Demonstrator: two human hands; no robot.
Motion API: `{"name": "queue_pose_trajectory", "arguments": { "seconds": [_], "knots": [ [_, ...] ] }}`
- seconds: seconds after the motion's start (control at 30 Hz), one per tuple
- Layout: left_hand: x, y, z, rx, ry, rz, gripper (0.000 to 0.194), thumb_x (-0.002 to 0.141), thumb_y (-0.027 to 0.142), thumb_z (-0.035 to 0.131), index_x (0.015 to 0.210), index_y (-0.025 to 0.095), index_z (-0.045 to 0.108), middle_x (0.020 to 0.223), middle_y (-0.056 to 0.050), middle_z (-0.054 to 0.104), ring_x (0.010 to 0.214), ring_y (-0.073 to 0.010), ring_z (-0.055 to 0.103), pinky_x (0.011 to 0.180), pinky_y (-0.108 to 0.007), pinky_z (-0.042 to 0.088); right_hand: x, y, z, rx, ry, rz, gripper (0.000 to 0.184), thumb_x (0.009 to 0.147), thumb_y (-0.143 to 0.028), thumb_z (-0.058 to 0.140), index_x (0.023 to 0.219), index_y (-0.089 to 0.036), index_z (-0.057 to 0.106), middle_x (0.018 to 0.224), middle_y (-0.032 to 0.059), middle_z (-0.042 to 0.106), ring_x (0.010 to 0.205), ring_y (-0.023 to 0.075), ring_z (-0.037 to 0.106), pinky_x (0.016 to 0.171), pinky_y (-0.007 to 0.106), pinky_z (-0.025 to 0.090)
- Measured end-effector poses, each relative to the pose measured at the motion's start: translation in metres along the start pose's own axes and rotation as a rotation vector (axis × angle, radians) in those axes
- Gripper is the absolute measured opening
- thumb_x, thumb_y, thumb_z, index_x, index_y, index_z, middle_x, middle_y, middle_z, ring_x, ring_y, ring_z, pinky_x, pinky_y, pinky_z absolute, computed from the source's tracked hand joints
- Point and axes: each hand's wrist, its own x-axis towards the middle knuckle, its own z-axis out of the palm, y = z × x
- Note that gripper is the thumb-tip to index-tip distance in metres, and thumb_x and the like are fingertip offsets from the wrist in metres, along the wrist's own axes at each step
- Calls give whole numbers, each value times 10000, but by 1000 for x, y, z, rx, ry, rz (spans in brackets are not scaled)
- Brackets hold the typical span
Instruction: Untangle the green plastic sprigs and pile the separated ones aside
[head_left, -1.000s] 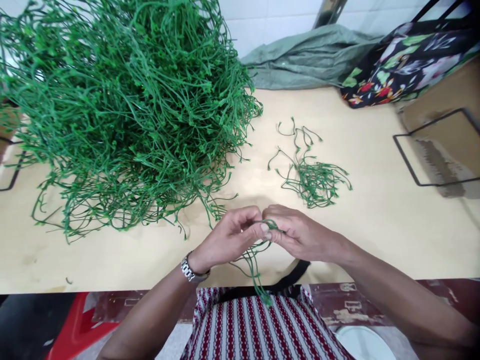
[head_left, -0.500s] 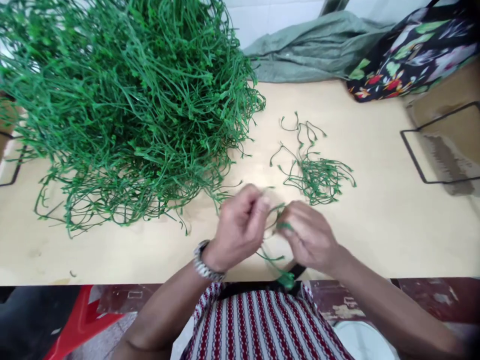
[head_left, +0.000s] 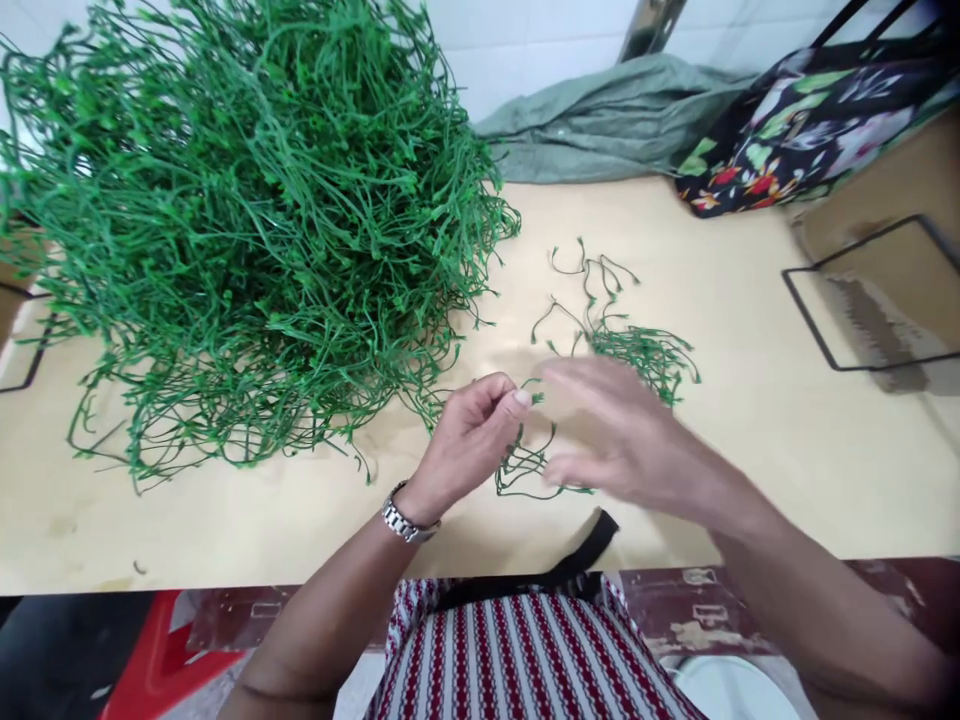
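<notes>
My left hand [head_left: 466,437], with a metal watch on the wrist, pinches thin green plastic plant stems [head_left: 517,462] between thumb and fingers. Their forked tips stick out past the thumb and more of them hang below. To the right, my right hand [head_left: 630,437] is blurred, its fingers stretched out and parted from the thumb, with nothing seen in its grip. Beyond it lies a small heap of similar stems [head_left: 654,352], partly covered by that hand. A large tangled pile of green stems [head_left: 292,210] rises on the left of the table.
The pale wooden table [head_left: 750,460] runs up to a tiled wall. A grey-green cloth [head_left: 592,120] and a black floral bag [head_left: 802,150] lie at the back right. Cardboard with a black wire frame [head_left: 821,325] stands at the right. A red stool [head_left: 161,650] is below the left edge.
My right hand has opened and lifted away from the stems, its fingers now spread. A green bit near the table edge is gone from view there. My left hand keeps its pinch.
</notes>
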Motion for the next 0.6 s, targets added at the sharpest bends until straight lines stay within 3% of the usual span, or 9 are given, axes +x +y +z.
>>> {"name": "queue_pose_trajectory", "arguments": {
  "seconds": [0.1, 0.17, 0.27, 0.33, 0.43, 0.5, 0.6],
  "knots": [
    [0, 2, -2, -16, 10, 39, 323, 827, 404, 491, 626, 155, 445, 533, 34, 450, 485, -64, 389, 468, -199, 321, 11, -19, 15, 252, -142, -77, 306, 785, -372, 588, 1000, -174, 499, 1027, 69, 594, 996, 193, 532, 903, 370, 387],
    [-2, 1, -4, -41, 19, 67, 293, 840, 378, 478, 651, 155, 455, 553, 27, 471, 510, -72, 415, 507, -209, 353, 11, -19, 24, 274, -122, -86, 164, 828, -283, 538, 941, -168, 509, 937, 54, 611, 915, 172, 560, 866, 354, 408],
    [-6, 1, -6, 11, 51, 127, 179, 832, 308, 497, 745, 151, 498, 661, -1, 508, 612, -95, 474, 574, -219, 403, 5, -11, 32, 225, -38, -90, 156, 857, -255, 490, 961, -144, 526, 871, 70, 611, 834, 171, 577, 750, 311, 455],
    [-10, 3, -9, 144, 52, 183, 110, 820, 246, 503, 874, 152, 520, 843, -49, 544, 774, -127, 519, 661, -237, 437, 2, -8, 34, 224, 33, -87, 196, 869, -253, 470, 1021, -139, 519, 864, 72, 610, 799, 161, 583, 705, 284, 467],
    [-17, 8, -12, 450, -15, 237, 224, 805, 178, 497, 1028, 172, 478, 1028, -84, 539, 962, -169, 505, 831, -306, 416, 1, -8, 33, 265, 137, -94, 242, 877, -235, 458, 1103, -152, 479, 939, 82, 607, 827, 145, 585, 725, 265, 473],
    [-19, 9, -14, 604, -79, 215, 206, 789, 181, 519, 991, 176, 482, 946, -58, 560, 916, -172, 509, 843, -330, 398, 2, -10, 30, 294, 154, -100, 211, 877, -221, 455, 1079, -163, 481, 926, 75, 605, 824, 140, 579, 724, 260, 472],
    [-19, 6, -15, 644, -107, 145, 67, 783, 220, 534, 763, 168, 496, 723, 1, 531, 740, -141, 490, 744, -296, 401, 5, -12, 28, 335, 122, -110, 148, 880, -213, 448, 1018, -177, 487, 857, 53, 597, 785, 133, 565, 693, 250, 467]
  ]
}}
